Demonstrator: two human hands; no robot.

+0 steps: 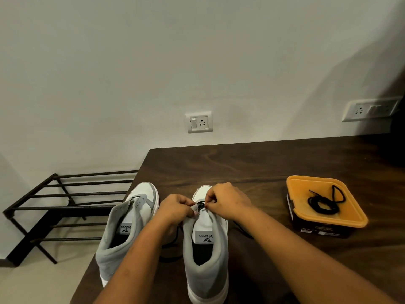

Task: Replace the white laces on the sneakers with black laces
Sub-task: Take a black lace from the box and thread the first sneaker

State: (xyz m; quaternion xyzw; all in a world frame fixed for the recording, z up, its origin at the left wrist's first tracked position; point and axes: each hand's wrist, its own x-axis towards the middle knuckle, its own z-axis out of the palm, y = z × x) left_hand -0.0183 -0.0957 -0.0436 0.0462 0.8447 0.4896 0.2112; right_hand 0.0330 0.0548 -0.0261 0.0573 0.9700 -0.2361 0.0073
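Though no white lace shows, relacing looks barely begun: left hand (175,207) pinches right sneaker (206,266), right hand (228,201) pinches black lace (200,205); left sneaker (116,242) bare; spare lace (322,204) three o'clock.

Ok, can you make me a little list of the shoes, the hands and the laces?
table: dark wood
left shoe: no lace in it
right shoe: black lace started near the toe
left-hand grip: pinches the right shoe's flap
right-hand grip: pinches the black lace
box: orange lid, right of the shoes
spare lace: black, coiled on the box
rack: black, left of the table
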